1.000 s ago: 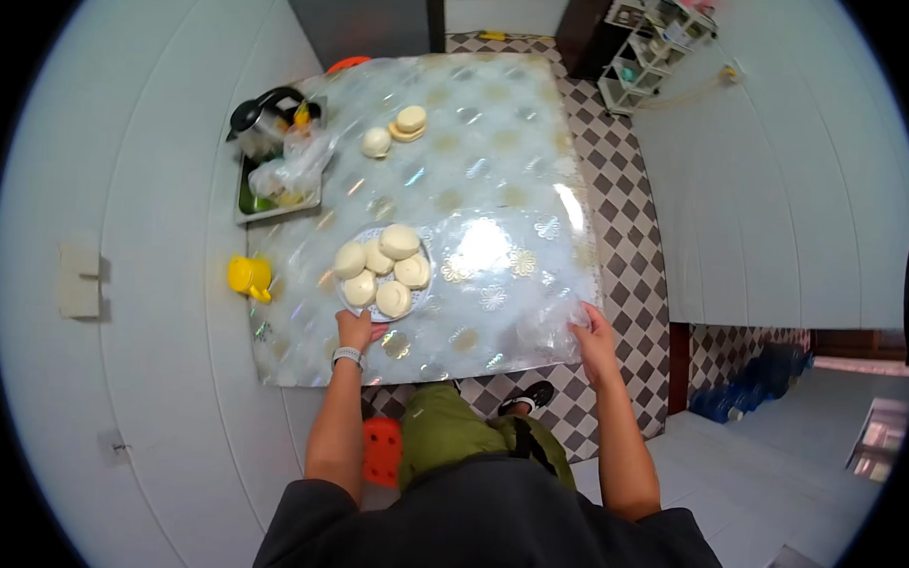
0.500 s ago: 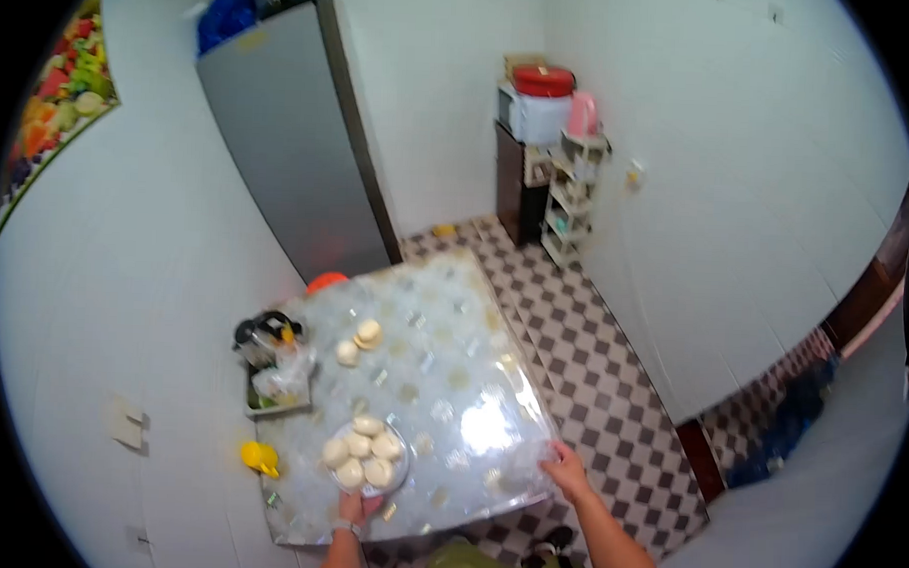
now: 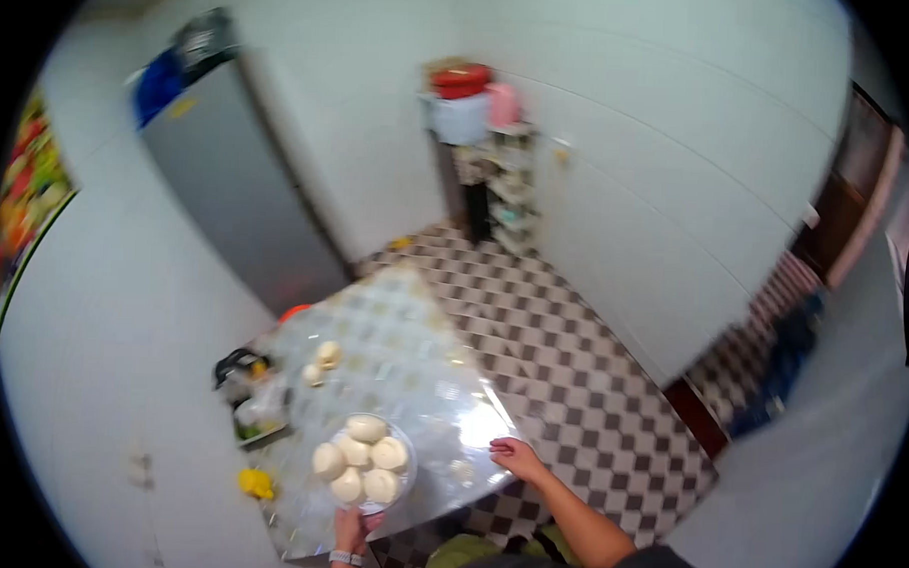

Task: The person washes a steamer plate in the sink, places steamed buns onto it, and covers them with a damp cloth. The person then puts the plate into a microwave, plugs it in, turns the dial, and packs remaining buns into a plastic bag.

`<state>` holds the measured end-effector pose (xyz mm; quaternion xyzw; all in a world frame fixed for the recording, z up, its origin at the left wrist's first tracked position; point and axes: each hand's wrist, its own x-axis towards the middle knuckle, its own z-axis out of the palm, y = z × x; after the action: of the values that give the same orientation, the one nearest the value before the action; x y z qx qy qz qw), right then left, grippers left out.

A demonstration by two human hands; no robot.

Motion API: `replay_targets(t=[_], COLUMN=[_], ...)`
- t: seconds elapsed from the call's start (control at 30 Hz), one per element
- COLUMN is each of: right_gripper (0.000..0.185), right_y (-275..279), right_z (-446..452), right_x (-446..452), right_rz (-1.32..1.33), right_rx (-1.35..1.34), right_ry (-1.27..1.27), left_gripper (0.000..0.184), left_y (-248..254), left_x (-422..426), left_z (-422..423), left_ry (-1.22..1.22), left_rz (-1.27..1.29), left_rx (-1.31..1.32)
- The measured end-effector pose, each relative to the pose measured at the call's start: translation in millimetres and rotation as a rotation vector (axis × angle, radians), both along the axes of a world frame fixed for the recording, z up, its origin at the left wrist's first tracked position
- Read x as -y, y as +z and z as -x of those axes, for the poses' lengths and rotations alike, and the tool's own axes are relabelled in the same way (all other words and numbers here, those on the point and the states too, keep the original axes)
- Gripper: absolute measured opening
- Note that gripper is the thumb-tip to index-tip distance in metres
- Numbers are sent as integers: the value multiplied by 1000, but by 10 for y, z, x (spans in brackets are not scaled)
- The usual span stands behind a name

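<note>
My left hand [image 3: 354, 529], with a pale band at its wrist, grips the near rim of a round white plate [image 3: 409, 475]. Several pale, smooth, rounded buns [image 3: 354, 450] are piled on this plate, which is lifted toward me over the near part of the table [image 3: 433, 490]. Near the table's right edge, my right hand [image 3: 515, 456] has its fingers partly extended and shows nothing between them. Farther back on the tabletop lies a small group of similar pale buns [image 3: 328, 355].
A tray [image 3: 265, 437] with a plastic bag and black-handled items stands at the table's left edge. Near it is a yellow object [image 3: 255, 483]. A grey fridge [image 3: 238, 186] stands behind the table. A shelf rack [image 3: 512, 206] stands by the far wall.
My view has turned to the right. The plate of buns in my left hand looks larger and nearer. My right hand has moved away from the table's near right corner, toward the left.
</note>
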<state>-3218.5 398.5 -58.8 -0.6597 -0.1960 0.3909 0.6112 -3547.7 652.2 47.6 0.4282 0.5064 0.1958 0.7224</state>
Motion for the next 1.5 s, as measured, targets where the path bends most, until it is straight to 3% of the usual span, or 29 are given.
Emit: replay_targets(t=[0.1,0.2,0.37,0.47,0.7,0.83,1.07,1.17,1.27,1.37,1.43,1.5], right_gripper=[35,32,30,29,28,35,53,53,46,44,41,38], right_y=[34,115,137,540,1294,1521,1496,1626,1961,1401,1341,1325], right_z=[45,-29,-209,-356,-1083,-1752,-2993,-3522,-4213,-4895,-5339,-5884], right_x=[829,1787,3161,3889,5063,5686,7120,7753,8271,8892,9356,9884], right_rz=[-35,-50,-25,-11,-170,-235,43,125,101,51,44,202], right_rx=[-157,-242,-247,-278,-276,-245,-136,-174,-81,65,131,298], right_ry=[-156,-322,-578,-782,-1029,-1035,-1120,-1229,-1289,-1502,-1488,-1523], left_gripper=[44,58,56,44,44,47,49,45,40,39,39,42], left_y=[456,471,597,610,618,414,265,385,464,548,496,538], left_x=[441,787,1767,2404,3973,4787,6473,7224,7982,8771,9230,9781], left_z=[-375,-731,-1705,-2394,-4122,-5136,-7029,-7814,-8645,-9356,-9777,-10274], left_ry=[-82,-261,-418,-651,-1087,-1300,-1581,-1665,-1744,-1743,-1711,-1727], left_rz=[-30,38,24,21,114,167,197,89,158,198,193,175], left_rx=[-29,-98,-121,-86,-23,-45,25,97,30,72,115,96])
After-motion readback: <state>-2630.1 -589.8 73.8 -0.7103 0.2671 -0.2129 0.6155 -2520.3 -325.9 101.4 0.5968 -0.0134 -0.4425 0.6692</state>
